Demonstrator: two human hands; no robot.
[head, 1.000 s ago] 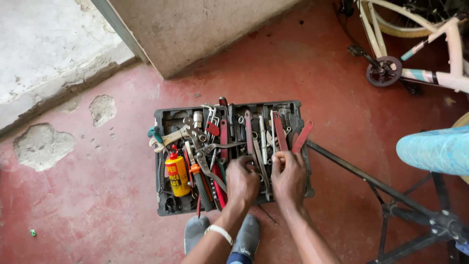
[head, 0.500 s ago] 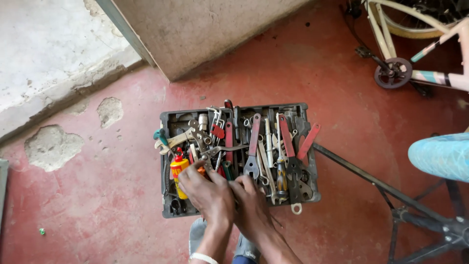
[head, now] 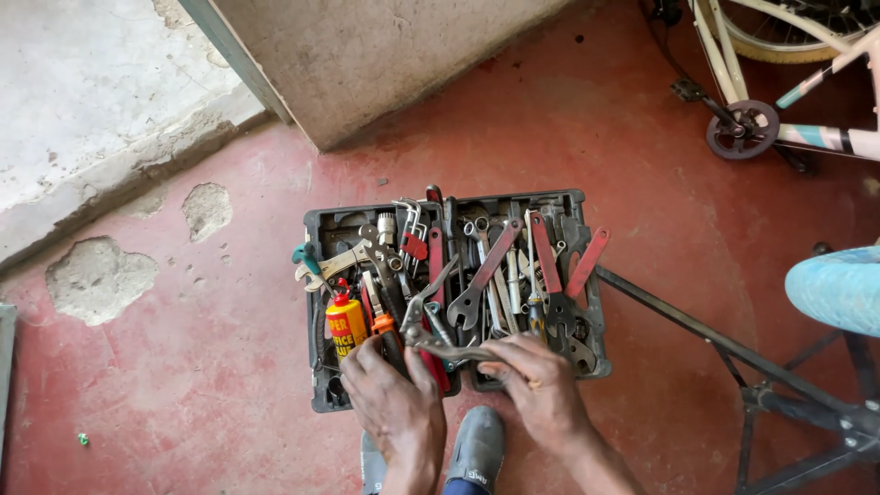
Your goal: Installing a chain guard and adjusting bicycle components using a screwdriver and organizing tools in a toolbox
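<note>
A black plastic tool tray (head: pixel 316 312) lies on the red floor, packed with spanners, red-handled tools (head: pixel 543 252) and a yellow and red oil can (head: pixel 346 328). Both my hands are at its near edge. My left hand (head: pixel 396 408) is curled over the tools beside the oil can, thumb against a grey metal plier-like tool (head: pixel 449 348). My right hand (head: pixel 541 385) pinches the other end of that same tool, which lies across the tray's near side. My grey shoes (head: pixel 472 449) show just below the tray.
A concrete pillar (head: pixel 385 64) stands beyond the tray. A cream bicycle (head: pixel 761 101) is at the top right. A black metal stand (head: pixel 733 353) with a light blue part (head: pixel 839 289) reaches in from the right. Worn patches (head: pixel 101 280) mark the floor at left.
My hands shifted from the tray's right side to its left middle, then spread apart. They now hold the grey tool between them at the near edge.
</note>
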